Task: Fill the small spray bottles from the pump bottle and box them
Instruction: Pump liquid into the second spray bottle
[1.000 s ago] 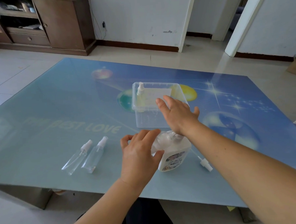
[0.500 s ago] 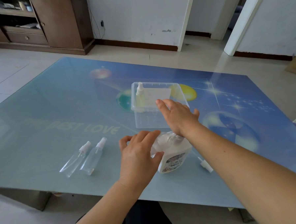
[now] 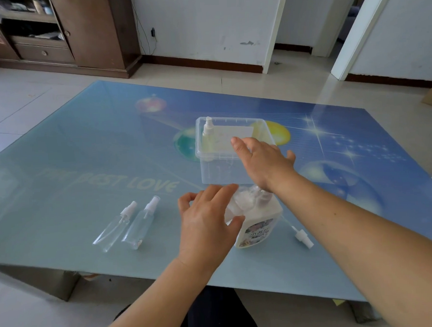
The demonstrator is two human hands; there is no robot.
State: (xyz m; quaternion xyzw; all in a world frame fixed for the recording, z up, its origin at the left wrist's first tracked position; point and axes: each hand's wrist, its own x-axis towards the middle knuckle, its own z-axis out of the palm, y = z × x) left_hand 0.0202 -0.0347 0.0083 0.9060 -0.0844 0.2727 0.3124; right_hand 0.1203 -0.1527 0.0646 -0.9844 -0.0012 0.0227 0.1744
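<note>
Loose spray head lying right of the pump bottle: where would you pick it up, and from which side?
Judging by its pose, pinch the spray head across its thick white cap end, coming from above with the right hand. It lies flat on the table, and its thin dip tube toward the pump bottle offers a poor grip.

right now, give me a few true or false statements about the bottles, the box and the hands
1. Two small spray bottles lie on the table left of the pump bottle. True.
2. The clear box is empty. False: one spray bottle is inside it.
3. The right hand is above the pump bottle's top. True.
4. A loose spray head lies inside the box. False: it lies on the table, right of the pump bottle.
5. The left hand rests on the two lying bottles. False: it is at the pump bottle.
</note>
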